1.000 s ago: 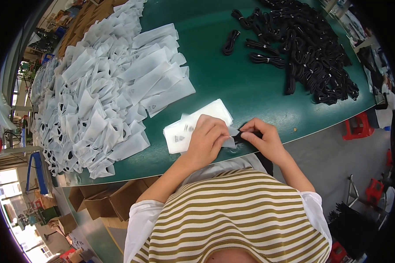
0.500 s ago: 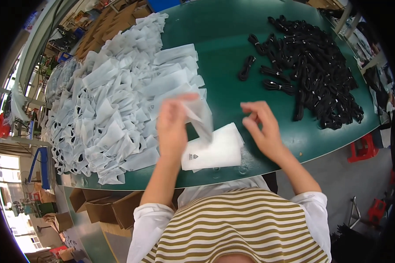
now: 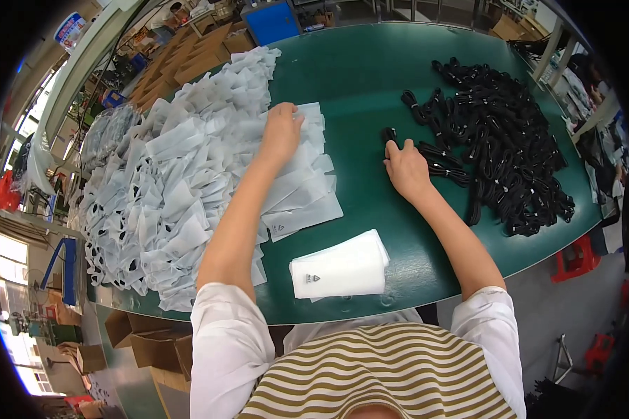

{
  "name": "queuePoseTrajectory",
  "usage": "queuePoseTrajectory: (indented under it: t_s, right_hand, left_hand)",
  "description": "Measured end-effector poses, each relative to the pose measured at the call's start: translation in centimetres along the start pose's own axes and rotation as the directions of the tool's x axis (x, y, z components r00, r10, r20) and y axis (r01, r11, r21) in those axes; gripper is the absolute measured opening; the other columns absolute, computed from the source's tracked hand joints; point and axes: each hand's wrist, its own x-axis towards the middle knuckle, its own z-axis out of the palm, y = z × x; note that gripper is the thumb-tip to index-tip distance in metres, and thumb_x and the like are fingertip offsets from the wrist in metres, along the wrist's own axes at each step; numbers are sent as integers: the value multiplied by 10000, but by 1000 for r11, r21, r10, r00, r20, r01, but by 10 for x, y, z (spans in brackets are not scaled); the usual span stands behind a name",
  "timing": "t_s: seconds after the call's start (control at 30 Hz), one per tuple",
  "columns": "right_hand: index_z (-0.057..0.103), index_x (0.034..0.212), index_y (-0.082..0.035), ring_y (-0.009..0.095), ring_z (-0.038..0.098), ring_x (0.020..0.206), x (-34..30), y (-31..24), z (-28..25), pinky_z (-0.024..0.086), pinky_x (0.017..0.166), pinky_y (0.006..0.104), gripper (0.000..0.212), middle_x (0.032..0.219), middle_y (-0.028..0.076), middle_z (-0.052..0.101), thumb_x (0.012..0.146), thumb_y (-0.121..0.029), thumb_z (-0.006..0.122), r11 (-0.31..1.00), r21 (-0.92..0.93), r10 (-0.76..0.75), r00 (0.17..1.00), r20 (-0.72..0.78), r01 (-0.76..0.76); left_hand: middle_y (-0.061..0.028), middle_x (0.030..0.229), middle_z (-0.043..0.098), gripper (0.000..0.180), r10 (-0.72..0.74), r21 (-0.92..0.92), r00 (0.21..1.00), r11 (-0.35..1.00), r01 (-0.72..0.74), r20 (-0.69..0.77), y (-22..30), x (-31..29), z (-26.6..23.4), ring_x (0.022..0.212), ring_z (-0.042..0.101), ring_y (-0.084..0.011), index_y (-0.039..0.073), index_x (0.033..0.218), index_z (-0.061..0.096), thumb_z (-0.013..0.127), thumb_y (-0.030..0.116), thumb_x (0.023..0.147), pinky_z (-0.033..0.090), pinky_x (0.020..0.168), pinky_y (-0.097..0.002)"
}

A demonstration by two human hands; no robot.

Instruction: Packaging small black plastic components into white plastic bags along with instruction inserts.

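My left hand reaches out to the right side of a heap of frosted plastic bags. Its fingers are curled in against the bags there; whether they grip one is hidden. My right hand closes over a bundled black cable lying a little apart from the big pile of black cables. The cable's far end sticks out beyond my fingertips. Between my forearms, near the table's front edge, lies a flat stack of white frosted bags with a small dark print.
The green table has a curved front edge. Open cardboard boxes stand below it at the left, and a red stool at the right. Beyond the table are more cartons and a blue cabinet. A person is far off.
My left hand has carried a bag from over the white stack out to the heap. My right hand has moved out from beside the stack onto the loose cable bundle. The view has shifted.
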Motion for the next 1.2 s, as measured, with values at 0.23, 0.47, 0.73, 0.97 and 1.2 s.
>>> queuePoseTrajectory:
  t_s: [0.23,0.47,0.73,0.97,1.2]
  right_hand:
    - [572,1228,-28,159,594,627,-66,19,-23,489,597,312,309,838,85,654,937,-125,613,572,734,201,930,307,-366]
    - [584,1242,-9,109,549,626,-161,12,-29,459,590,278,279,816,56,641,972,-77,566,449,843,160,955,251,-297]
    - [623,1225,-22,209,566,622,-228,14,-49,455,581,314,341,839,105,618,886,-3,657,727,671,-97,989,-110,146]
    - [630,1216,-29,260,578,651,-235,19,-63,461,598,333,394,838,131,591,831,11,705,772,573,-297,953,-57,275]
    - [629,1225,-42,163,588,707,-232,8,-50,476,643,295,352,836,48,591,878,2,665,258,821,3,850,527,-510]
  left_hand:
    - [-118,902,594,118,40,-379,945,921,91,324,127,-118,-54,808,605,-265,0,974,616,669,37,876,506,736,-357]
    - [-120,896,593,154,170,-403,894,915,13,415,184,-229,-21,745,592,-279,8,950,617,712,25,830,491,661,-351]
    - [-107,853,587,117,-48,-408,890,877,255,453,195,-251,-14,793,592,-306,36,907,598,690,42,836,482,718,-398]
    - [-114,860,588,100,-241,-462,826,733,500,510,202,-246,-17,776,581,-285,22,904,588,656,-27,849,484,637,-380]
    - [-114,909,586,141,8,-531,932,824,199,362,201,-238,-14,844,563,-300,30,885,580,669,-48,808,473,710,-381]
